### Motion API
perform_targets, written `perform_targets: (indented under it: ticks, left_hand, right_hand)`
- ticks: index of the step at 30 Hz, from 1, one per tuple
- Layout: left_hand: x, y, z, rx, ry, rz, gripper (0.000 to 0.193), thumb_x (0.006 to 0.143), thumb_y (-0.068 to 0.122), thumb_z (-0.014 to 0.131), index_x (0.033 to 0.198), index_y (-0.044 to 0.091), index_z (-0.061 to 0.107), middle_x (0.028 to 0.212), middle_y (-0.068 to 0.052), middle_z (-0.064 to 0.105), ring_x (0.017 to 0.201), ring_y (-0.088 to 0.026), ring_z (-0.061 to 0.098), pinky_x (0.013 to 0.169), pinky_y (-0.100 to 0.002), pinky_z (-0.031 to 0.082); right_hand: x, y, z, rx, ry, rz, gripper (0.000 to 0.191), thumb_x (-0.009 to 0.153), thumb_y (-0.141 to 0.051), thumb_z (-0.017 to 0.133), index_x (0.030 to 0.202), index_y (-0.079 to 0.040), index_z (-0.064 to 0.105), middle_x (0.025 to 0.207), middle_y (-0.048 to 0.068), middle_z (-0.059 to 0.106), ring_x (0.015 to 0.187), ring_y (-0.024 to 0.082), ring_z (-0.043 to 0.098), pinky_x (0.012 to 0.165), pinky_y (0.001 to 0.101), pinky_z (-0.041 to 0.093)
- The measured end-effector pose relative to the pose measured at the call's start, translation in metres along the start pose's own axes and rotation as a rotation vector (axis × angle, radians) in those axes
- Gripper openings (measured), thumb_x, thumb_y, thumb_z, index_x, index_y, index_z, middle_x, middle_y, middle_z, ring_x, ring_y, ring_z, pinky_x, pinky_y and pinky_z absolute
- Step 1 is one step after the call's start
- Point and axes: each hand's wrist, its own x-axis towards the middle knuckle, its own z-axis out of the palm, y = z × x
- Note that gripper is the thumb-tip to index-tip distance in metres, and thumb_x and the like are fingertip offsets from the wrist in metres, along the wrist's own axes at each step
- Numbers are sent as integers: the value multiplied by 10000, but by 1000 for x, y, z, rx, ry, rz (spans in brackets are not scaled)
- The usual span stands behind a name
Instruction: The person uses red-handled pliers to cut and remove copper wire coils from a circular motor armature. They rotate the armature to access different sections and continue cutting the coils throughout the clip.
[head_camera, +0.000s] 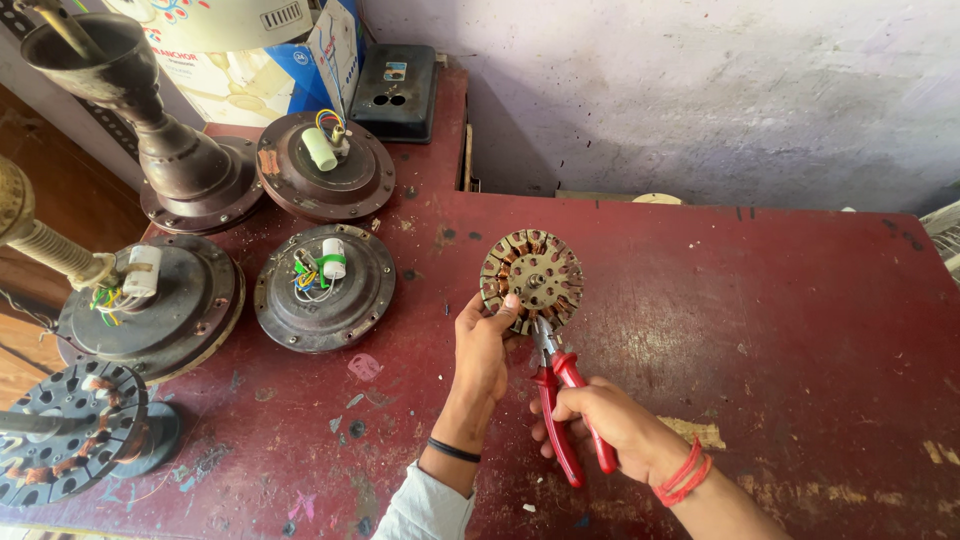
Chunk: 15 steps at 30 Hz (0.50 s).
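My left hand (482, 352) grips the lower left rim of a round fan stator (531, 275) with copper windings, holding it tilted up off the dark red table (760, 330). My right hand (610, 420) holds red-handled pliers (566, 405) by the handles. The pliers' jaws reach the stator's bottom edge, just beside my left thumb. A black band sits on my left wrist, red threads on my right.
Several brown ceiling-fan motor housings (325, 286) with wires and white capacitors stand at the left. Another wound stator (65, 430) lies at the lower left edge. A black box (397, 92) and cardboard cartons (250, 70) sit at the back by the grey wall.
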Motion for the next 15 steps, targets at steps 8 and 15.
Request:
perform_targets:
  ticks: [8,15]
  left_hand:
    - [-1,0,1,17,4,10,309,944,138,667,1212,-13,651,1034,-105,746,860,-171,699,716,-337,575]
    - [-1,5,2,11,33,13,275,953,129,642,1193,-7,646,1011,-110,737,831,-184,691,687,-347,586]
  right_hand:
    - [5,6,6,182,-21,125,327,889,-331,737,900,-48,573,680,53,564,529,187,563,468,341,477]
    - [26,23,10,-76,180,29,286,862,-232,801,862,-123,537,647,3,489,485,116,411,439,291,343]
